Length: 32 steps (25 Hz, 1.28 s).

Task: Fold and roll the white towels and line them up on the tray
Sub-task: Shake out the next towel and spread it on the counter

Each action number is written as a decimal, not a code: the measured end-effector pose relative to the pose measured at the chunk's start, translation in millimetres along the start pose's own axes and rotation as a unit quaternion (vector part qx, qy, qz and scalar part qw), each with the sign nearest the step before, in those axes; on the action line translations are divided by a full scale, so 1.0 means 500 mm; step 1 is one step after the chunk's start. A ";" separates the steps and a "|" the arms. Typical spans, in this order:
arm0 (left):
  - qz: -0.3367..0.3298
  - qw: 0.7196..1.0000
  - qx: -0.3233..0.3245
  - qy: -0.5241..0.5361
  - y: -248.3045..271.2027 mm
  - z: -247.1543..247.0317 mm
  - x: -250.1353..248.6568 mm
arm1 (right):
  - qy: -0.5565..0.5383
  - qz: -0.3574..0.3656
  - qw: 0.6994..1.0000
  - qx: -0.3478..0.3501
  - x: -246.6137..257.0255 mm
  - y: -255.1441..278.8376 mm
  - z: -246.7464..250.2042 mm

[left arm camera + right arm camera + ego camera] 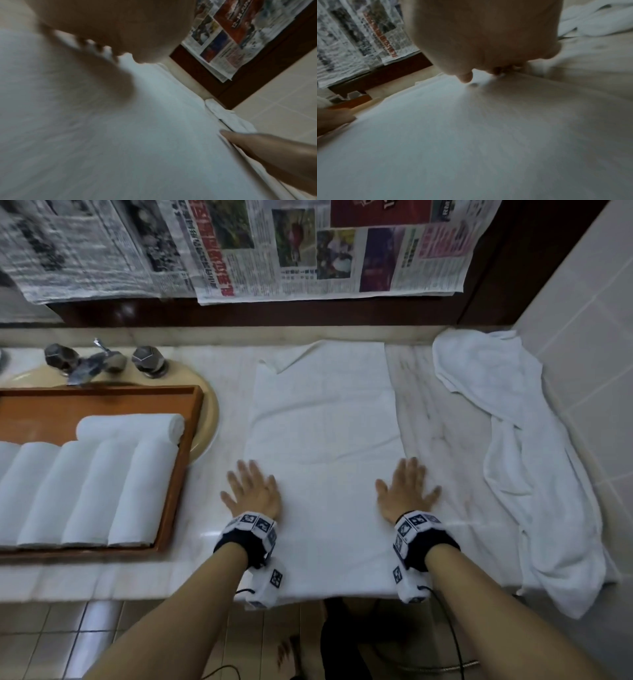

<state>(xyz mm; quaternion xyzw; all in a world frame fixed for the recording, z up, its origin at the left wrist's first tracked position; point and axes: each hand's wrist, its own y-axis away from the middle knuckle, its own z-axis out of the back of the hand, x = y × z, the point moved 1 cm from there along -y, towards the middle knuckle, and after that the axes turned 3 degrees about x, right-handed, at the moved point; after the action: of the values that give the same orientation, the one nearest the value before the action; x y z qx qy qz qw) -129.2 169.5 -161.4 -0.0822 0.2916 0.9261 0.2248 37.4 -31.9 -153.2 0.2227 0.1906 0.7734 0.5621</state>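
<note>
A white towel [325, 440] lies spread flat on the marble counter, its far left corner turned over. My left hand [251, 489] rests flat with spread fingers on the towel's left edge. Flat on the right edge, fingers spread, lies my right hand [407, 491]. Both wrist views show the palm low over the white cloth [154, 135] [471, 135]. A wooden tray [185, 446] at the left holds several rolled white towels [137, 491], with one roll [130, 426] lying crosswise behind them. A crumpled white towel [520, 457] lies at the right.
The tray sits over a beige sink [209, 412] with a chrome tap [99, 361]. Newspapers [274, 251] hang on the wall behind. A tiled wall [589, 354] bounds the counter on the right. The towel's near end hangs over the counter's front edge [102, 580].
</note>
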 end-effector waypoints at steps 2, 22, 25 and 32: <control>-0.045 0.998 0.021 0.032 0.000 0.003 -0.062 | 0.003 0.060 0.998 -0.008 0.047 -0.003 0.019; -0.237 0.969 0.068 -0.014 -0.088 0.024 -0.146 | 0.112 0.263 0.957 0.042 0.097 -0.092 0.053; -0.219 0.975 0.006 0.039 -0.083 0.045 -0.162 | 0.087 0.253 0.964 0.007 0.107 -0.084 0.083; -0.219 0.971 0.093 0.022 -0.178 0.064 -0.229 | 0.060 0.266 0.961 0.051 0.174 -0.197 0.118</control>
<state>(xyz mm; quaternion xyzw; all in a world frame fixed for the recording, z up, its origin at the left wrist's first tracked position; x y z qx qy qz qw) 13.0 210.4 -147.7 -0.1434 0.3564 0.8209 0.4226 124.3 82.9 -146.8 0.2467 0.1967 0.8963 0.3115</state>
